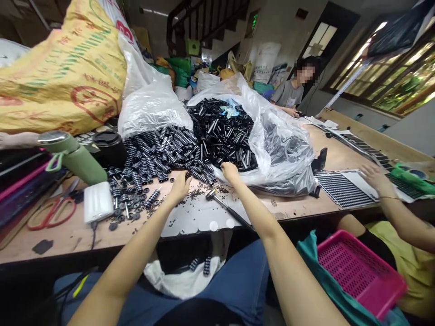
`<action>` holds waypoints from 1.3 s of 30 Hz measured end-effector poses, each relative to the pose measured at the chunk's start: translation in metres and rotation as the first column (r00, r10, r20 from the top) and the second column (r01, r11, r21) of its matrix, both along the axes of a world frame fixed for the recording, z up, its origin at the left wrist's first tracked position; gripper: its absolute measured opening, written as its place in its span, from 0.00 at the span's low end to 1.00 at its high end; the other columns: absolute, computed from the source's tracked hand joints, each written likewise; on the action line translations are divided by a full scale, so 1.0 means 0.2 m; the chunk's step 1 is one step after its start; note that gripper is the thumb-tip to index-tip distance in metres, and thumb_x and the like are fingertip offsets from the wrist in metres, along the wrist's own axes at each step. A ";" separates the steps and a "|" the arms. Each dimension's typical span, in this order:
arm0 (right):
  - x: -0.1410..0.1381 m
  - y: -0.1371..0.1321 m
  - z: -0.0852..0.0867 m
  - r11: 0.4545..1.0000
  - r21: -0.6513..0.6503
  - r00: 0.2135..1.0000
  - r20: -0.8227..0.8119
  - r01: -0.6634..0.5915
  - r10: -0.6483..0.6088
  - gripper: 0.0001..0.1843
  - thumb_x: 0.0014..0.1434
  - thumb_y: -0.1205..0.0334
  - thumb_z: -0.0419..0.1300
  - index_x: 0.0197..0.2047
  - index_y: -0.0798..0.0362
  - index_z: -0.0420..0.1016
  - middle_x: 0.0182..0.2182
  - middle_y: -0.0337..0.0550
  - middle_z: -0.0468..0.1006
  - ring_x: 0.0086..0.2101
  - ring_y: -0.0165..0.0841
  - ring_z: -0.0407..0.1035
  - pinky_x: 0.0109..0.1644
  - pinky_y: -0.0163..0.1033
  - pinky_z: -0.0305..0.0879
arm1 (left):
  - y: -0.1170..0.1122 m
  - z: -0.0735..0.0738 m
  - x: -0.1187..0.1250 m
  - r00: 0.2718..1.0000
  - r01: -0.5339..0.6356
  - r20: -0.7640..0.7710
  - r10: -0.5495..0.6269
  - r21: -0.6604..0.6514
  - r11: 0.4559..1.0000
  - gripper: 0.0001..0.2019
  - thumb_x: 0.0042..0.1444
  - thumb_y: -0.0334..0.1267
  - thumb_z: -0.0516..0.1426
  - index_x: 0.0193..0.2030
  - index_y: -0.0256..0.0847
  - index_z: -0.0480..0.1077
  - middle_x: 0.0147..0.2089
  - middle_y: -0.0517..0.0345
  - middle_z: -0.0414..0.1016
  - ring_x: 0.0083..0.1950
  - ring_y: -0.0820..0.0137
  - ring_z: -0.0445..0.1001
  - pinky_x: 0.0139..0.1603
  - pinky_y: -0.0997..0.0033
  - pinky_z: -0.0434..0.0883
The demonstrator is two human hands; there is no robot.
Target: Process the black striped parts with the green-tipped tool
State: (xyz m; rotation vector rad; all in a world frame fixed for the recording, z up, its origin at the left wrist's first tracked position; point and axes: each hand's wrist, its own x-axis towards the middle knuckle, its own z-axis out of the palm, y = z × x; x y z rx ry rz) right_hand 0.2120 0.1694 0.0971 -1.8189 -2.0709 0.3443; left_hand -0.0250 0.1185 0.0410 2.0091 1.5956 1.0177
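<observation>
My left hand (180, 184) rests on the wooden table (299, 208), fingers curled, at the front edge of a heap of black-and-white ribbed pieces (159, 151). What its fingers hold is hidden. My right hand (230, 171) reaches into the mouth of a clear plastic bag (282, 149) full of black tubes (220, 129), fingers closed among them. A small hammer (224, 207) lies on the table between my forearms. Tiny dark beads (200, 192) are scattered near it.
A green flask (73, 156), a black cup (108, 147), a white box (98, 201) and red scissors (50, 213) sit at left. A person's arm (394, 199) works over gridded sheets (340, 188) at right; another person (292, 90) sits farther back. A pink basket (360, 269) lies below.
</observation>
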 end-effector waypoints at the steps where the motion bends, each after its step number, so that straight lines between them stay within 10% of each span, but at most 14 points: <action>1: -0.01 -0.03 0.00 1.000 0.003 0.999 -0.025 -0.025 0.025 0.12 0.63 0.68 0.51 0.44 0.57 0.75 0.45 0.51 0.77 0.48 0.35 0.68 0.53 0.40 0.60 | -0.06 0.03 0.00 0.996 -0.029 0.084 0.030 -0.014 0.999 0.14 0.62 0.39 0.48 0.51 0.35 0.65 0.48 0.44 0.73 0.48 0.60 0.72 0.49 0.60 0.68; 4: -0.04 -0.17 0.00 0.976 -0.076 0.950 -0.255 -0.205 0.179 0.14 0.64 0.58 0.52 0.47 0.54 0.74 0.43 0.46 0.78 0.41 0.31 0.71 0.48 0.37 0.66 | -0.22 0.11 0.00 0.974 0.019 0.226 -0.008 -0.044 0.999 0.14 0.56 0.44 0.56 0.44 0.36 0.69 0.42 0.49 0.75 0.44 0.62 0.73 0.45 0.63 0.69; 8: -0.10 -0.40 0.01 0.870 -0.161 0.695 -0.675 -0.466 0.247 0.26 0.59 0.43 0.56 0.49 0.56 0.73 0.41 0.49 0.77 0.39 0.35 0.73 0.45 0.43 0.70 | -0.33 0.14 0.05 0.847 0.296 0.520 -0.108 -0.294 0.909 0.15 0.46 0.46 0.64 0.32 0.36 0.70 0.26 0.58 0.72 0.26 0.72 0.69 0.27 0.74 0.66; 13: -0.20 -0.61 -0.02 0.888 0.135 0.846 -0.270 -0.441 0.461 0.55 0.38 0.47 0.73 0.66 0.49 0.55 0.61 0.53 0.61 0.61 0.48 0.54 0.65 0.56 0.51 | -0.41 0.08 0.14 0.622 0.290 0.743 0.248 -0.513 0.808 0.20 0.40 0.46 0.68 0.31 0.37 0.65 0.16 0.69 0.60 0.14 0.80 0.56 0.14 0.80 0.52; 20: -0.18 -0.72 -0.16 0.872 0.188 0.844 -0.227 -0.451 0.486 0.63 0.41 0.53 0.72 0.70 0.54 0.39 0.65 0.59 0.51 0.65 0.48 0.45 0.68 0.57 0.47 | -0.49 0.11 0.13 0.375 0.404 0.900 0.222 -0.374 0.835 0.25 0.50 0.56 0.60 0.48 0.39 0.68 0.22 0.68 0.64 0.14 0.81 0.58 0.12 0.83 0.53; 25: -0.19 -0.80 -0.15 0.808 0.210 0.717 -0.377 -0.550 0.586 0.64 0.42 0.51 0.72 0.71 0.52 0.35 0.66 0.58 0.48 0.66 0.47 0.44 0.68 0.55 0.50 | -0.53 0.12 0.15 0.363 0.380 0.888 0.283 -0.419 0.825 0.25 0.54 0.51 0.57 0.54 0.38 0.68 0.18 0.68 0.63 0.12 0.80 0.57 0.11 0.81 0.51; 30: -0.24 -0.82 -0.14 0.761 0.277 0.660 -0.382 -0.587 0.647 0.64 0.42 0.50 0.72 0.70 0.53 0.35 0.66 0.58 0.48 0.66 0.45 0.44 0.69 0.53 0.49 | -0.57 0.14 0.21 0.272 0.363 0.881 0.386 -0.466 0.807 0.18 0.49 0.48 0.59 0.40 0.35 0.71 0.22 0.62 0.69 0.17 0.73 0.69 0.16 0.76 0.65; 39: -0.25 -0.86 -0.14 0.812 0.238 0.728 -0.361 -0.533 0.583 0.66 0.38 0.49 0.74 0.69 0.54 0.38 0.65 0.60 0.52 0.66 0.46 0.47 0.69 0.53 0.47 | -0.61 0.21 0.24 0.415 0.321 0.836 0.360 -0.504 0.802 0.17 0.49 0.50 0.60 0.33 0.36 0.68 0.22 0.64 0.67 0.15 0.74 0.68 0.14 0.77 0.65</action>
